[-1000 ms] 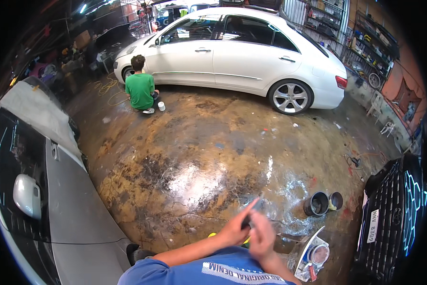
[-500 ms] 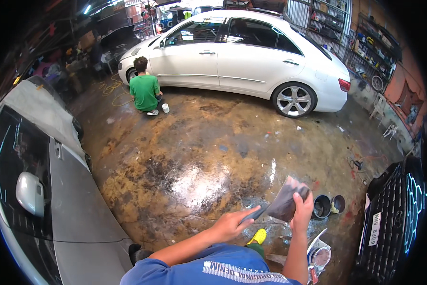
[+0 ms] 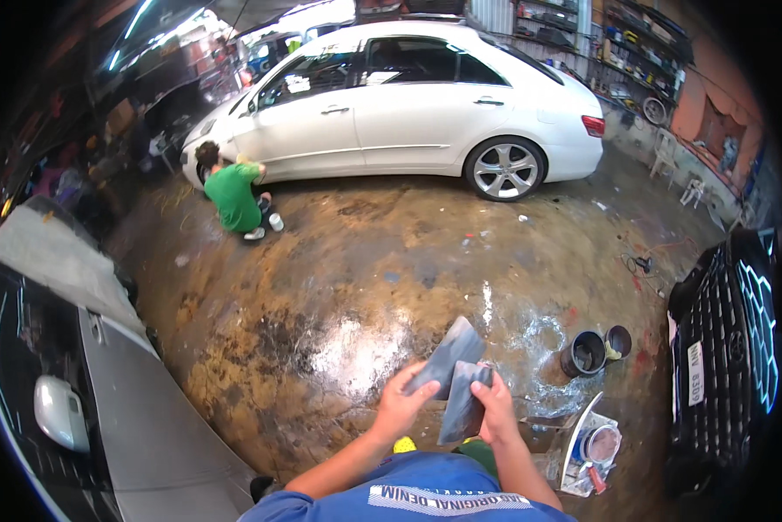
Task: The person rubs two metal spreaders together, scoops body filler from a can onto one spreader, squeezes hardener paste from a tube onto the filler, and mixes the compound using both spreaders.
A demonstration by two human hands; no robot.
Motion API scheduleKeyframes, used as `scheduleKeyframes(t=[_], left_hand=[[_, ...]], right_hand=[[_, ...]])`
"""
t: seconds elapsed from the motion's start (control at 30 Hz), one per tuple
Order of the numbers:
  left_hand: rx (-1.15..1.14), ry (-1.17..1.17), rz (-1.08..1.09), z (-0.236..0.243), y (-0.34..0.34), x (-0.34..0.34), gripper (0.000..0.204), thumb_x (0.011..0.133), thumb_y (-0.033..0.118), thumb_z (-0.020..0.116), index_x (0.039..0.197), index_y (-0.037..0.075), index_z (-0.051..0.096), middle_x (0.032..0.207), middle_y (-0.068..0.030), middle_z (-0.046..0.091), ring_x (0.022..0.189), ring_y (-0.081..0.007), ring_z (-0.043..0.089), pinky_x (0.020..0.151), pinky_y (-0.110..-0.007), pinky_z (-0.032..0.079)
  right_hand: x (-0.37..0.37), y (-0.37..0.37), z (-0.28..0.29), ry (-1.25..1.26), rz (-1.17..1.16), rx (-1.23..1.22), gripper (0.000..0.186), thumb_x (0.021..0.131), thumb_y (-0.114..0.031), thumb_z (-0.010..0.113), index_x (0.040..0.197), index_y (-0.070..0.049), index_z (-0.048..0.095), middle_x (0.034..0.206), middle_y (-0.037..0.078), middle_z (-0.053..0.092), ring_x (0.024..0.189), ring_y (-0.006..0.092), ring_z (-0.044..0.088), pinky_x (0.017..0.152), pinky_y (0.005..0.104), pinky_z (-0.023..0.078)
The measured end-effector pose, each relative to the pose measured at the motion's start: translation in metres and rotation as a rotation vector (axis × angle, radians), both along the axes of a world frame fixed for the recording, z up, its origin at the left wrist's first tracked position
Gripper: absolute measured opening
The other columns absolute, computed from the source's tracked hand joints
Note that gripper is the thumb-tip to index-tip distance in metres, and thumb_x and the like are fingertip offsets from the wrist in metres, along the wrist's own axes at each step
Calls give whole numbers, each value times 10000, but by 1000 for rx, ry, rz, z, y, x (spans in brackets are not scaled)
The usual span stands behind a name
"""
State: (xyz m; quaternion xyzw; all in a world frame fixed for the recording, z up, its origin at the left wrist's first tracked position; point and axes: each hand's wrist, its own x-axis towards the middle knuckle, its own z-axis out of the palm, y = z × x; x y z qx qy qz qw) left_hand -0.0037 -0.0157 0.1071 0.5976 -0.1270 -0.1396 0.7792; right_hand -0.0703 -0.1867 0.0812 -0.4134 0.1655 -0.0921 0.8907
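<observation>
My left hand (image 3: 398, 404) is closed on the lower end of a flat, grey rectangular pad (image 3: 454, 350), its far end tilted up to the right. Between the thumb and fingers of my right hand (image 3: 497, 407) is a dark grey sheet (image 3: 461, 407) that looks like sandpaper, slanting down to the left. The sheet's upper edge overlaps the lower right part of the pad. Both pieces are in front of my blue shirt, above the wet floor. My fingers behind the pieces are mostly hidden.
A dark bucket (image 3: 584, 355) and a smaller dark container (image 3: 618, 340) stand right. Nearer lies a white panel with a round tub (image 3: 600, 445). A grey car (image 3: 160, 418) flanks my left, a black grille (image 3: 713, 348) my right. A person in green (image 3: 234, 197) crouches beside a white car (image 3: 391, 130).
My hands have come closer together and moved left; the pad and sheet now overlap, with the pad turned flat toward view. The view has shifted. The person in green has reached an arm toward the car.
</observation>
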Motion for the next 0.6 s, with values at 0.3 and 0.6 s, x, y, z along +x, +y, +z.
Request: scheduleKeyframes(t=[0.3,0.6], left_hand=[[315,-31,-504,-52,16,15,267,967,231,635,1073,-6,694,996,-44,675,895,-102,594,784,-261,468],[412,-117,-510,-15,31,30,215,902,192,725,830,-10,700,801,-20,644,711,-78,539,639,-252,439]], right_hand=[[-12,-47,17,-208,-32,-188,209,933,-91,657,1127,-27,611,1032,11,670,924,98,621,841,292,514],[-30,-49,47,21,304,-516,242,947,-168,670,1125,-12,622,969,2,648,870,78,585,778,255,489]])
